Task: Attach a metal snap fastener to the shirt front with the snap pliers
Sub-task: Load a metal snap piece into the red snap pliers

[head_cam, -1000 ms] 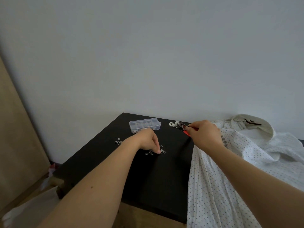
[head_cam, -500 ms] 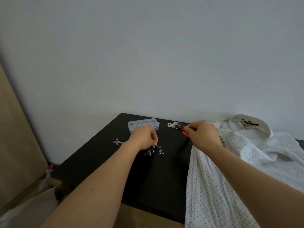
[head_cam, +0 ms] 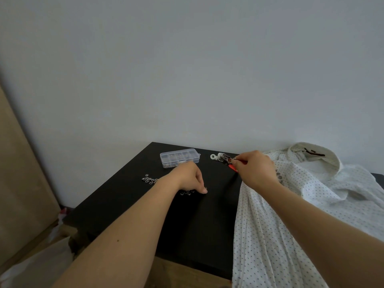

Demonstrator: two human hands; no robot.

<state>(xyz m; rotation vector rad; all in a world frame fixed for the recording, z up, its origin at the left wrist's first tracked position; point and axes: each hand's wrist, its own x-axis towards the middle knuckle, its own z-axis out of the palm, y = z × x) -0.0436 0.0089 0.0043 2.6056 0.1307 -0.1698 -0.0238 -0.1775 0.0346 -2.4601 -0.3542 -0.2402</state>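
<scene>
A white dotted shirt (head_cam: 291, 215) lies spread over the right part of the black table (head_cam: 199, 225). My right hand (head_cam: 254, 169) is shut on the red-handled snap pliers (head_cam: 223, 157), whose metal head with a white tip points left above the table. My left hand (head_cam: 189, 176) rests fingertips-down on a small pile of metal snap parts (head_cam: 188, 192) and pinches at one of them. A second pile of snap parts (head_cam: 149, 180) lies further left.
A clear plastic compartment box (head_cam: 179, 157) stands at the back of the table, close to the wall. A beige panel (head_cam: 18, 183) leans at the left, with a white plastic bag (head_cam: 37, 265) on the floor below the table's left edge.
My left hand lifted slightly off the snap pile, then came back down onto it. The right hand with the pliers stayed almost still.
</scene>
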